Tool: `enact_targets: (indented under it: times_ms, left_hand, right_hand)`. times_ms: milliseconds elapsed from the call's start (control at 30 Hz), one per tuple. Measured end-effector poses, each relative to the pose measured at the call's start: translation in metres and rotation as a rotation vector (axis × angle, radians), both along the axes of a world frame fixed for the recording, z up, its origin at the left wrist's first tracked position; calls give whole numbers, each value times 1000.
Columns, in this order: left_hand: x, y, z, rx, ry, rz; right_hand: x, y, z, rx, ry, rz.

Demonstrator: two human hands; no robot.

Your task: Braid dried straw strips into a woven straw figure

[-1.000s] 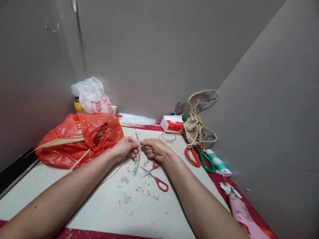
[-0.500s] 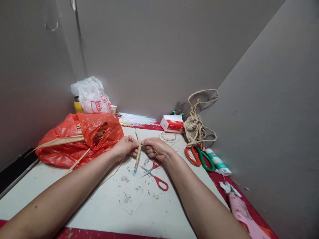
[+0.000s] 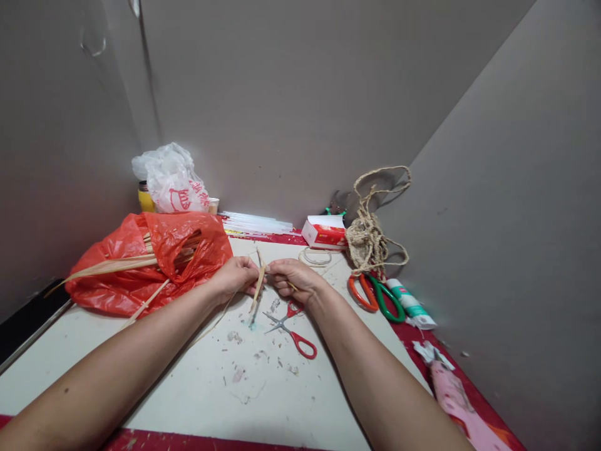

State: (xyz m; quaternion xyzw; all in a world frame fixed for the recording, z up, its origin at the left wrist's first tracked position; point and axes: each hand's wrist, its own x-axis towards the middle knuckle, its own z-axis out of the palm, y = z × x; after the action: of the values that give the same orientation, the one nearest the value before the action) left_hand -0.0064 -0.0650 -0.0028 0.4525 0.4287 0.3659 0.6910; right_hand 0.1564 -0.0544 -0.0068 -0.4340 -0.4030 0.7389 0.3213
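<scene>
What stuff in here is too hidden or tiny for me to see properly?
All in the head view:
Exactly how the left hand and right hand grip the pale strip: too small, partly covered by those hands.
Most insides of the red bag: its plastic hides them.
The yellow container's far side: behind the white bag.
The pink thing's near end: cut off by the bottom edge.

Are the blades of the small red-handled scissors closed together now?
No, the red-handled scissors lie on the white work surface with their two blades visibly spread apart.
</scene>
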Motion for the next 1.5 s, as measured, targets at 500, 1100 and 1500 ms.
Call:
enact_targets:
  times_ms: [500,1100,1500]
  left_hand:
    - [-2,3,0,-46,-32,-33]
    - [1,2,-3,87,204,-13]
    - [-2,10,-19,610,470,61]
  right_hand:
    - [-4,2,-3,-47,2,-49]
    - [-11,-3,-4,131,-132,-27]
    - [-8,-4,0,64,-158,47]
